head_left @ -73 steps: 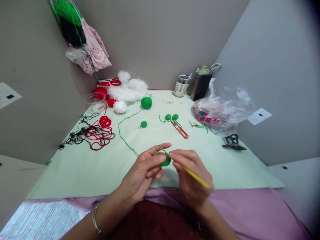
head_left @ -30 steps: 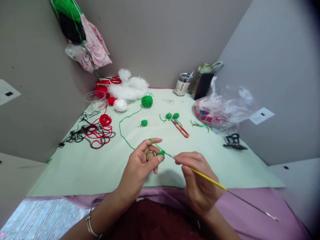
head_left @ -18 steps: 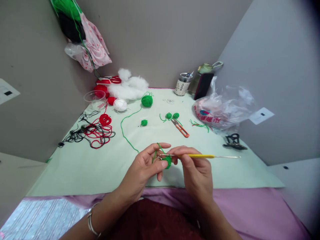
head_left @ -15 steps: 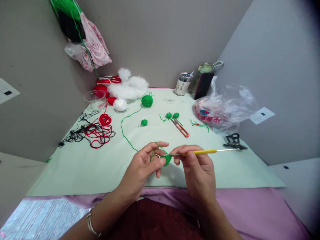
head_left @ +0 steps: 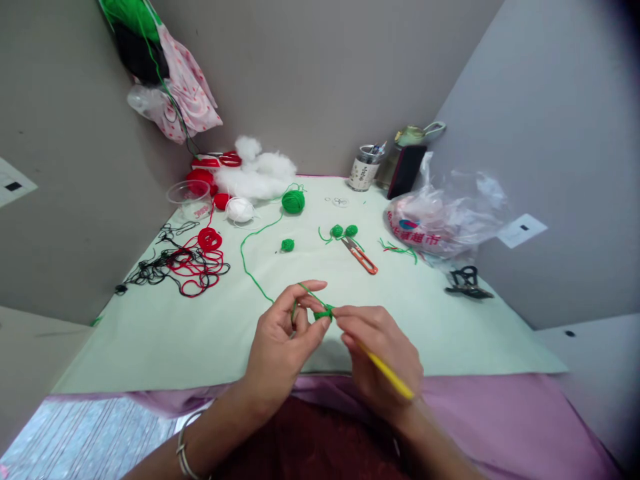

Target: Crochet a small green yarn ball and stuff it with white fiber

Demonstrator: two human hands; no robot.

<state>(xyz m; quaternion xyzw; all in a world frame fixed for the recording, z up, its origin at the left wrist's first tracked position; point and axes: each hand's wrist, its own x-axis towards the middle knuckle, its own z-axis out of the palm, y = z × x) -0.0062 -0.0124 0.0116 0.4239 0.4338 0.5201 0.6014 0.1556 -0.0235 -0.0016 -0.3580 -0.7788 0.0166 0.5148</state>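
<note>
A smooth, pale-green counter (head_left: 200,347) carries fluffy white fibre stuffing (head_left: 257,179) along its back edge, a round ball of green yarn (head_left: 293,201) just in front, and looping tangles of red yarn (head_left: 209,241) and black yarn (head_left: 145,273) by its left edge. Near the back right corner, a round cup with a pale printed label (head_left: 363,176) holds pens (head_left: 379,149); by the right edge sits a crinkled clear plastic bag with red lettering (head_left: 425,230), its contents unclear. Near the middle of the front edge, the left hand (head_left: 277,340) pinches a small green crocheted piece (head_left: 323,315) at its thumb tip; the right hand's (head_left: 383,353) grip is closed around a slim yellow-handled crochet hook (head_left: 390,374), fingertips close against the piece's right side.
</note>
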